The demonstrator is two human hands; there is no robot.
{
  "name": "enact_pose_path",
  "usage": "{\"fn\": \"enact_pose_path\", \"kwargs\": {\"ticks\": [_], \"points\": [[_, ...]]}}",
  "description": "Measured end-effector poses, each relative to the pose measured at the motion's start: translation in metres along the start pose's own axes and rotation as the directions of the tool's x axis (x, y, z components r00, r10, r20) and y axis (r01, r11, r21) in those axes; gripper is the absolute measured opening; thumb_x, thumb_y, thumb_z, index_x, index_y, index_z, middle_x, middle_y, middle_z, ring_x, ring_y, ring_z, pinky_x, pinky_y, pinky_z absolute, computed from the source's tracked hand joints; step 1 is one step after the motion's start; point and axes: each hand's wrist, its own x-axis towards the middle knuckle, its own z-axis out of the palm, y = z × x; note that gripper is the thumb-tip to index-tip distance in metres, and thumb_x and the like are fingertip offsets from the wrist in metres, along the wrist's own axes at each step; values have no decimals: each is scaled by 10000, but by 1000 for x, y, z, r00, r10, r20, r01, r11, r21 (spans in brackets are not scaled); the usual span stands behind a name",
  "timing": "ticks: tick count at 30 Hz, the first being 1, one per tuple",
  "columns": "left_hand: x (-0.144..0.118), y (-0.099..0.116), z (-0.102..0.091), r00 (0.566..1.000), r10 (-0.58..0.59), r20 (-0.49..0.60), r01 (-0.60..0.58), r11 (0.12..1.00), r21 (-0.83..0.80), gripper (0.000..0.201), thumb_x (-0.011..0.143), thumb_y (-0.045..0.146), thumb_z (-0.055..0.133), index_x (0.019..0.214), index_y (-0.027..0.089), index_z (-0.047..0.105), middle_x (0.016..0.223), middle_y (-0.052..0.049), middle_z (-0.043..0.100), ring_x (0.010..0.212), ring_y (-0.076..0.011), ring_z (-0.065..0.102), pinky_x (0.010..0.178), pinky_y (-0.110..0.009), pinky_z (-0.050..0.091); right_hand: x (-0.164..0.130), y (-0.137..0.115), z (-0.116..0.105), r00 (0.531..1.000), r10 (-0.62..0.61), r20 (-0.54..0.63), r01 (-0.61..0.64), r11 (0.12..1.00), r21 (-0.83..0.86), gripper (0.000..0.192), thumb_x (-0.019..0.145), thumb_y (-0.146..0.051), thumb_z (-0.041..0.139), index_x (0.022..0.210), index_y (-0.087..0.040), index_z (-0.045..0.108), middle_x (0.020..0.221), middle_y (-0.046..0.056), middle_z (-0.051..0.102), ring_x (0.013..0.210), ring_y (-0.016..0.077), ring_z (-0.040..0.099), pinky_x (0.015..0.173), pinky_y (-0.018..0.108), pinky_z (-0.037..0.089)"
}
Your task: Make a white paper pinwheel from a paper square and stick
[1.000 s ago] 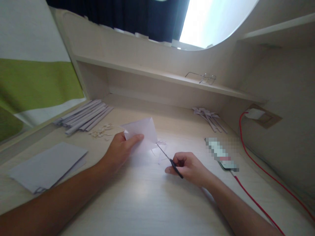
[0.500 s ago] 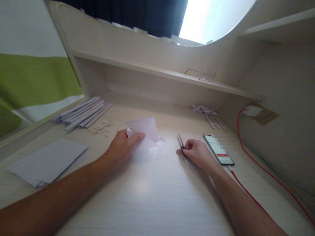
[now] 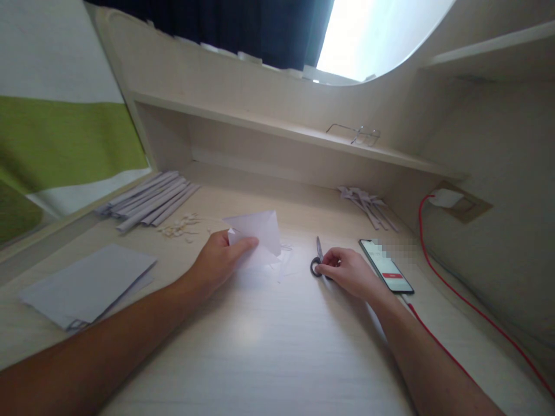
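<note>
My left hand (image 3: pixel 223 254) pinches a folded white sheet of paper (image 3: pixel 264 234) between thumb and fingers, just above the desk. Thin paper strips (image 3: pixel 284 263) lie beside and partly under it. To the right, my right hand (image 3: pixel 344 268) has its fingers closed at the black handles of a pair of scissors (image 3: pixel 318 254). The scissors lie flat or nearly so on the desk, blades pointing away from me and closed together. One handle loop shows; the other is partly hidden by my fingers.
Rolled paper tubes (image 3: pixel 151 199) lie at the back left, with small scraps (image 3: pixel 182 225) nearby. A stack of white paper (image 3: pixel 91 283) is at the left. A phone (image 3: pixel 385 266) with a red cable (image 3: pixel 472 300) lies right; paper strips (image 3: pixel 364 205) behind. Glasses (image 3: pixel 359 133) rest on the shelf.
The scissors have turned from an upright-edge pose to lying flatter, and their handle loop now faces up. My left hand still holds the paper in nearly the same place.
</note>
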Motion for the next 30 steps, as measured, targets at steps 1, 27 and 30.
{"fn": "enact_pose_path", "kwargs": {"ticks": [1, 27, 30], "points": [[0, 0, 0, 1000, 2, -1, -2, 1000, 3, 259, 692, 385, 744, 770, 138, 752, 746, -79, 760, 650, -229, 672, 603, -295, 484, -1, -1, 1, 999, -13, -32, 13, 1000, 5, 182, 763, -344, 728, 691, -178, 710, 689, 44, 692, 642, 183, 594, 579, 283, 369], [-12, -18, 15, 946, -24, 323, 40, 998, -44, 218, 795, 345, 689, 893, 161, 753, 816, -61, 764, 667, -206, 665, 602, -284, 480, -36, -41, 34, 947, -316, 62, 216, 766, 605, 145, 821, -191, 733, 962, -188, 768, 930, 59, 761, 821, 170, 685, 757, 308, 547], [-11, -21, 14, 943, -36, 331, 46, 999, -23, 240, 794, 354, 692, 905, 147, 744, 809, -56, 760, 659, -199, 659, 592, -278, 476, -34, -40, 36, 946, -319, 55, 217, 750, 624, 92, 825, -210, 740, 912, -186, 760, 879, 48, 746, 794, 164, 665, 735, 299, 525]]}}
